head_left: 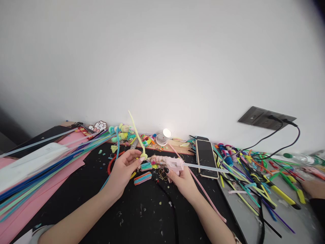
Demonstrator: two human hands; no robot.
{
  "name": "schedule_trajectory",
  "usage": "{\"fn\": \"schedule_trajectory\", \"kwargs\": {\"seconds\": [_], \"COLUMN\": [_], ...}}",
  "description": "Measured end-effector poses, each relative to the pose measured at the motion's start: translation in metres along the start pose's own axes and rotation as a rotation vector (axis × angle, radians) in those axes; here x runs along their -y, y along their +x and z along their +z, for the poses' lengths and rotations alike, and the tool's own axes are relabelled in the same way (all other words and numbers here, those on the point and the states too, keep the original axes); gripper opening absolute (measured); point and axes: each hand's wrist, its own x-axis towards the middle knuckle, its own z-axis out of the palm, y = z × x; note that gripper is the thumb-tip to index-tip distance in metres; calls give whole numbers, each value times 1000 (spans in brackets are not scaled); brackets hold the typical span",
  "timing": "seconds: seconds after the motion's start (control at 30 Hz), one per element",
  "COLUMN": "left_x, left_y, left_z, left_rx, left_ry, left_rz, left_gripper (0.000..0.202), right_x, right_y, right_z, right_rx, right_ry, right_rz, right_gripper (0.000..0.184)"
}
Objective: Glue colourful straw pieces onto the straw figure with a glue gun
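My left hand (124, 171) pinches a pale yellow pipe cleaner (137, 134) at its coiled lower end; the long free end points up and to the left. Closed round the handle of a pink glue gun (175, 163) is my right hand (181, 181). A whitish glue stick (205, 167) juts from the gun's back. The gun's stained nozzle end faces left, close to the coil; whether it touches cannot be made out. Below the hands lies a striped bundle of pipe cleaners (142, 178) in blue and orange.
A paper cup (164, 136) stands by the wall, with a phone (207, 158) to its right. Long pipe cleaners (50, 179) lie over pink sheets at left. More pipe cleaners and yellow-black pliers (279, 193) cover the right side, near another person's hand (315, 188).
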Motion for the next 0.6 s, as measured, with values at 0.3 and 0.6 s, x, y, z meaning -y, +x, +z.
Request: {"fn": "schedule_trajectory", "kwargs": {"seconds": [0.3,0.6], "left_x": [-5,-6], "left_y": [2,1], "left_z": [1,0], "left_rx": [-47,-67], "left_ry": [4,28], "left_rz": [-2,33], "left_gripper": [39,33], "right_x": [4,4], "right_y": [-1,2], "right_z": [-3,-17], "right_rx": [-8,-31], "right_ry": [-200,-777], "right_rz": [-36,-172], "right_gripper": [23,27]}}
